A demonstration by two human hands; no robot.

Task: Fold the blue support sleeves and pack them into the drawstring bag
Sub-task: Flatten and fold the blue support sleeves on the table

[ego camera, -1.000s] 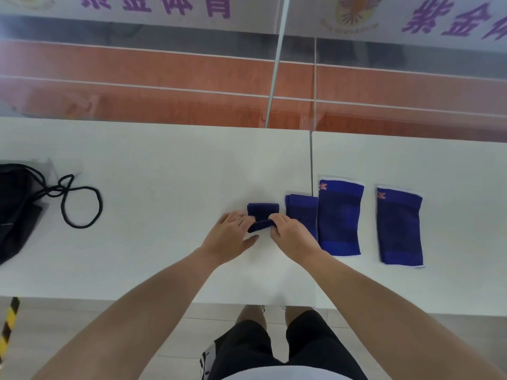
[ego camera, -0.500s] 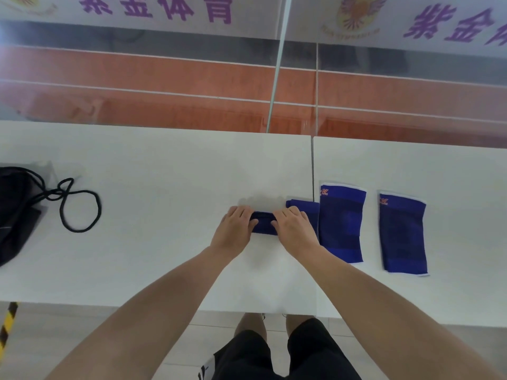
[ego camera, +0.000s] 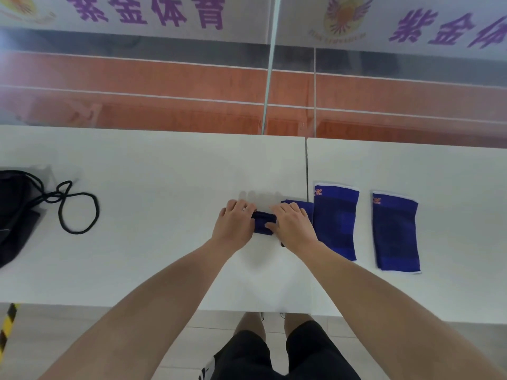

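Note:
A small folded blue support sleeve point(ego camera: 262, 222) lies on the white table, pressed flat between my left hand point(ego camera: 235, 223) and my right hand point(ego camera: 292, 223); both hands lie on its ends with fingers down. Just behind my right hand another small blue sleeve point(ego camera: 304, 207) lies partly hidden. Two larger blue sleeves lie flat to the right, one point(ego camera: 335, 223) beside my right hand and one point(ego camera: 396, 233) farther out. The black drawstring bag point(ego camera: 15, 212) sits at the table's far left, its cord point(ego camera: 74, 208) looped on the tabletop.
The work surface is two white tables point(ego camera: 153, 174) joined by a seam point(ego camera: 306, 171) near the sleeves. A glass wall with purple lettering stands behind the far edge. A yellow-black striped post point(ego camera: 6, 327) shows below the near edge at left.
The small sleeve's flap, lifted a second ago, has been folded over, and both hands now press the shorter bundle flat. The hands have drawn slightly apart on it.

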